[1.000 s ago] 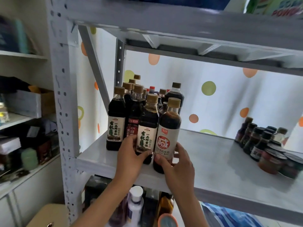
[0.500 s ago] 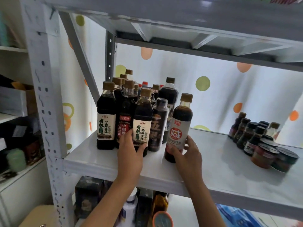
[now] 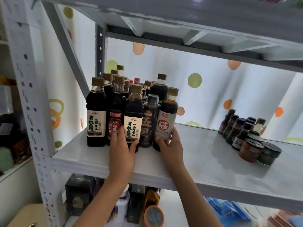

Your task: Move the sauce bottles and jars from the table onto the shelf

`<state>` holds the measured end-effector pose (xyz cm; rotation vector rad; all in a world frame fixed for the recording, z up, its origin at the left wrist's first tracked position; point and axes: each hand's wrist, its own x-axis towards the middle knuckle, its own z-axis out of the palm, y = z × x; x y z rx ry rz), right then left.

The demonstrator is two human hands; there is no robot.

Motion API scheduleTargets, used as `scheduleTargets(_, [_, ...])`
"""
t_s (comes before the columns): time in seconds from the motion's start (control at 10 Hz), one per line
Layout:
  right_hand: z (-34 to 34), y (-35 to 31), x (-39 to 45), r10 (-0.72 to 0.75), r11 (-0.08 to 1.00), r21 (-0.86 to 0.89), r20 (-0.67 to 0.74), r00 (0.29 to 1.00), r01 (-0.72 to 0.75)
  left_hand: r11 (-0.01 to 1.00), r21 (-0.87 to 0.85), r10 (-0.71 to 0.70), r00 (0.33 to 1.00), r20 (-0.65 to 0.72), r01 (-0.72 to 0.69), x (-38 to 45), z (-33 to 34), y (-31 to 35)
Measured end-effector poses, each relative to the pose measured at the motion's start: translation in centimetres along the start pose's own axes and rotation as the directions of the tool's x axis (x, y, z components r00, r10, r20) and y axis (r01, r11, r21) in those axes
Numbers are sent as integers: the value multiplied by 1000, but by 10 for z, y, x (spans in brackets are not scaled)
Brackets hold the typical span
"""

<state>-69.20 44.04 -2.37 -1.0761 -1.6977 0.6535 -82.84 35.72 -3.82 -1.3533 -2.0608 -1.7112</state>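
Note:
Several dark sauce bottles with brown caps stand clustered at the left of the white shelf [image 3: 188, 161]. My left hand [image 3: 123, 149] grips the base of a front bottle with a cream label [image 3: 133, 118]. My right hand [image 3: 170, 146] grips the bottom of a grey-labelled bottle with a red circle [image 3: 166, 122], which stands at the cluster's right edge. Between the two stands a black bottle [image 3: 149, 122]. Both held bottles are upright with their bases on the shelf.
Small dark bottles [image 3: 237, 128] and two squat jars [image 3: 259, 150] sit at the shelf's right. A perforated metal post [image 3: 31, 112] frames the left side and another shelf board hangs overhead. Bottles and boxes [image 3: 78, 194] fill the level below.
Both bottles have slid deeper onto the shelf. My right hand has brought the grey-labelled bottle upright against the black bottle. The camera has moved closer.

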Motion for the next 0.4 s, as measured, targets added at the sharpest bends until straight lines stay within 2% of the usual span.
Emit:
scheduleTargets(0.2, [-3, -3, -10, 31, 999, -32, 27, 999, -30, 1000, -19, -19, 1000, 17, 19, -2, -1, 2])
scheduleTargets(0.3, [-7, -4, -15, 58, 979, -196, 27, 998, -52, 1000, 6, -14, 1000, 25, 14, -5, -3, 5])
scheduleTargets(0.4, [-8, 0, -29, 51, 944, -323, -78, 996, -74, 991, 91, 94, 996, -2, -94, -14, -4, 5])
